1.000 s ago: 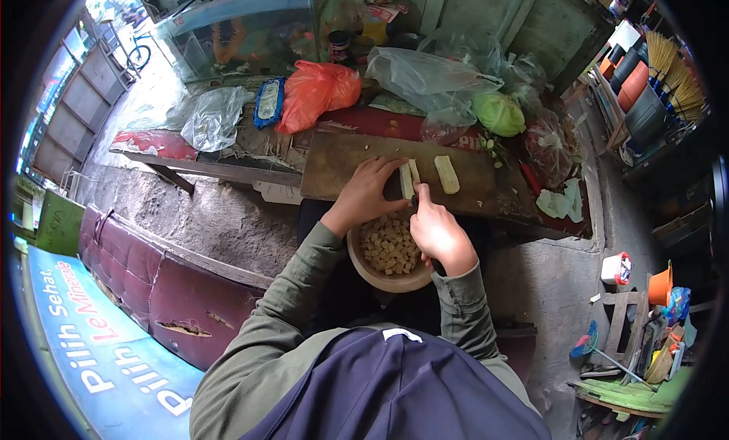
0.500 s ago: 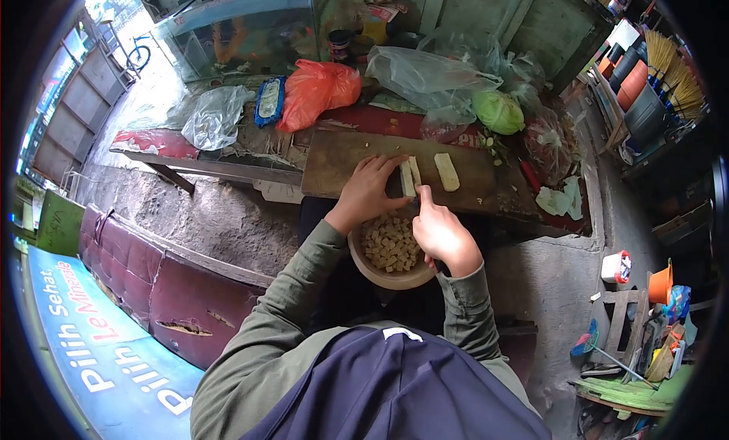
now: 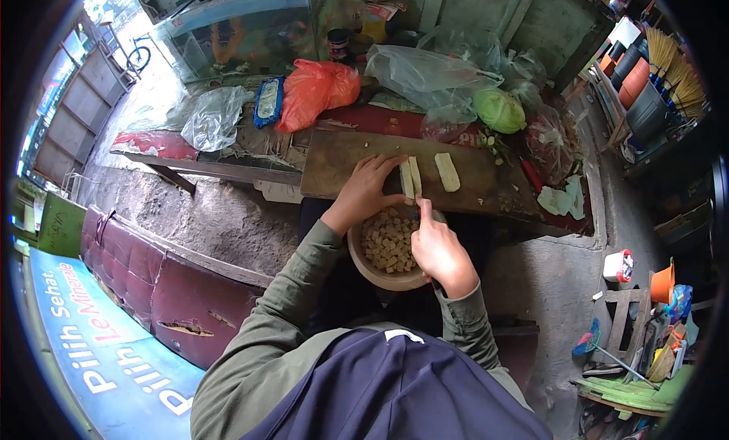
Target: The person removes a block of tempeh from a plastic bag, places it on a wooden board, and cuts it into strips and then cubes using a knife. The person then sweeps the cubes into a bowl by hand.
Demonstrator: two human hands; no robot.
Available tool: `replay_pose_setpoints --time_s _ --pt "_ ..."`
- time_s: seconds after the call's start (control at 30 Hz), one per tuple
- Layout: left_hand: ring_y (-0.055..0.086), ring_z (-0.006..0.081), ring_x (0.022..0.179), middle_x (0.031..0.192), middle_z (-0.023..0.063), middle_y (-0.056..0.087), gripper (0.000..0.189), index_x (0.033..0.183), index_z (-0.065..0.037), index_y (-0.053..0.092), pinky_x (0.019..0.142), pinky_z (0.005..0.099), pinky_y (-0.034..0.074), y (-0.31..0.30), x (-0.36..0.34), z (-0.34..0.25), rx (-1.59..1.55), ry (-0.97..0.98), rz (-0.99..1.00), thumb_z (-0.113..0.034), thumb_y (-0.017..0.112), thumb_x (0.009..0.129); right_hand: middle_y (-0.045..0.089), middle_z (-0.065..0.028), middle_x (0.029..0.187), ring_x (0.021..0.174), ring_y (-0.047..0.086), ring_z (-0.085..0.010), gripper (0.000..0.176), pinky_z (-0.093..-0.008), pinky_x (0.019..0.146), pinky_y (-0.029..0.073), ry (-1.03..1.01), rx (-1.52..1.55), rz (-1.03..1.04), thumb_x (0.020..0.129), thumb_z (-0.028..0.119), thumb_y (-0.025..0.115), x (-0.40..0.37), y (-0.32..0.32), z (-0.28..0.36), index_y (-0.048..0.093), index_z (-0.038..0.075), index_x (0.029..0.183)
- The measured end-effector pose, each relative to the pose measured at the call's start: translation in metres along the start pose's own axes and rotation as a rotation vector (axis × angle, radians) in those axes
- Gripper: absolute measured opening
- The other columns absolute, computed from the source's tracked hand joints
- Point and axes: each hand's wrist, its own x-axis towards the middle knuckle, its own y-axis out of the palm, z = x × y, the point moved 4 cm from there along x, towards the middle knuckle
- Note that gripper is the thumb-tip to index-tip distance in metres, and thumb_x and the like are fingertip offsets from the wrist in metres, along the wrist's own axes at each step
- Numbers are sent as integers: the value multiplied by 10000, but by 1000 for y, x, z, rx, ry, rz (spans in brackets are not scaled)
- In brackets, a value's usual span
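Pale cut strips [image 3: 411,177] lie side by side on a brown wooden board [image 3: 342,163]. My left hand [image 3: 367,193] rests at their left side, thumb and fingers around them, pressing them to the board. In my right hand [image 3: 443,252] is a knife [image 3: 416,211], mostly hidden by the fingers, its visible part at the near end of the strips. A separate pale slab [image 3: 447,172] lies to the right on the board. Below the board's near edge, a round bowl [image 3: 383,277] holds many small pale cubes [image 3: 390,243].
Behind the board are a red plastic bag [image 3: 319,93], a blue-edged packet [image 3: 269,101], clear bags [image 3: 429,75] and a green cabbage [image 3: 499,110]. A red-handled object [image 3: 531,176] and a crumpled pale wrapper [image 3: 560,199] lie right of the board. A glass tank [image 3: 243,37] stands behind.
My right hand has moved slightly down, toward me, with the knife, from beside the strips to their near end. My left hand stays nearly in place.
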Motion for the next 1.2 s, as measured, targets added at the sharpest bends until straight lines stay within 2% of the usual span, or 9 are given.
replay_pose_setpoints --time_s 0.03,0.1,0.2,0.53,0.67,0.73,0.83,1.13,1.2 --pt "531 373 1349 1420 163 602 811 1480 -112 537 1187 490 363 0 0 1 1 -1 -4 -385 861 788 691 -348 874 653 711 -442 579 -544 685 597 -3 -2 0 946 52 422 -1 5 -4 298 29 1512" --pt "530 381 1347 1422 166 600 829 1477 -111 539 1188 496 360 1 0 1 4 8 -13 -397 869 772 682 -360 890 786 687 -520 592 -615 756 556 -80 -34 -132 952 67 461 -5 10 -4 304 44 1523" --pt "533 383 1342 1413 166 603 845 1474 -107 540 1185 498 362 0 1 0 -19 -5 -6 -413 873 760 693 -332 866 823 693 -513 599 -623 768 559 -28 -61 -125 960 83 523 -9 16 1 323 9 1519" --pt "531 382 1343 1406 157 604 821 1467 -100 542 1181 498 364 -1 2 -2 -18 -7 6 -394 867 774 701 -319 886 835 700 -512 745 -626 758 554 -6 -52 -160 956 83 531 -7 47 -21 201 92 1624" --pt "523 384 1353 1417 161 598 828 1466 -94 542 1186 496 360 -1 2 -2 -22 0 -1 -390 873 767 701 -332 919 861 692 -528 734 -631 784 549 5 -43 -135 954 80 520 -4 42 -24 210 93 1619" --pt "520 386 1356 1419 164 596 833 1469 -92 541 1189 496 358 -1 2 -1 -29 -6 0 -388 874 764 679 -372 943 904 654 -558 689 -658 851 486 -79 109 -160 958 76 479 -2 37 -27 231 84 1601" --pt "517 387 1359 1421 173 594 854 1478 -85 534 1203 498 348 1 2 0 -6 -8 -8 -387 877 757 679 -385 989 913 655 -571 692 -670 834 507 -63 140 -141 960 76 479 -3 34 -26 229 91 1605" --pt "516 376 1361 1425 174 585 838 1489 -74 500 1236 505 307 -2 0 -5 2 29 -10 -394 848 797 680 -380 1045 942 662 -557 659 -642 843 523 -65 284 -155 991 72 460 -8 40 -30 236 109 1609" --pt "522 407 1338 1409 203 583 873 1516 -82 470 1194 510 353 -3 -2 -7 -7 52 -22 -391 854 796 678 -376 1082 959 662 -554 658 -630 842 531 -146 276 -248 999 70 471 -13 36 -26 234 111 1612"
